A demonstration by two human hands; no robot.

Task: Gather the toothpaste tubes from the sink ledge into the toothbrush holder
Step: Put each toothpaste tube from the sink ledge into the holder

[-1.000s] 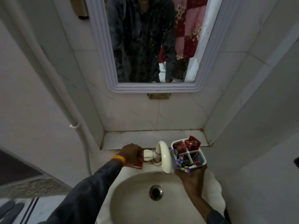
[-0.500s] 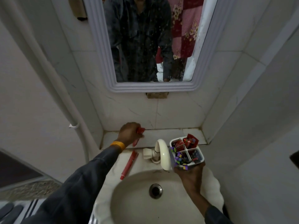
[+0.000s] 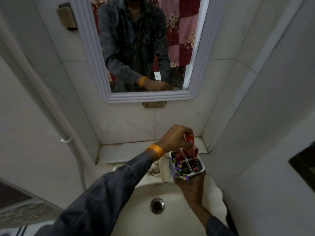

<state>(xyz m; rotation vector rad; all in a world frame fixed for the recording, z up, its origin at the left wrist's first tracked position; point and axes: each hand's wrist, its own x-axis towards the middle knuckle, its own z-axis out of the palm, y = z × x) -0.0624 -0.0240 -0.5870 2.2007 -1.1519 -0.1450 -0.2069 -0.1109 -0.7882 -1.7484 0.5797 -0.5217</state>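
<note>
- I am reaching my left hand (image 3: 175,137) across from the left, a dark sleeve (image 3: 102,198) and a yellow bangle (image 3: 156,150) on that arm, the fingers pinching a red toothpaste tube (image 3: 189,139).
- The tube is hanging upright, its lower end dipping into a rear compartment of the toothbrush holder (image 3: 202,165).
- The holder is looking white, split in four, with red packets in the back cells and purple-and-yellow bits at the front left.
- My right hand (image 3: 190,186) is cupping the holder from below, fingers wrapped around its base, keeping it above the sink (image 3: 136,217).
- The white tap (image 3: 164,169) is standing just left of the holder, the drain (image 3: 157,205) lying below.
- The pale ledge (image 3: 126,151) is running behind, under the mirror (image 3: 144,48) and marbled wall tiles (image 3: 129,120).
</note>
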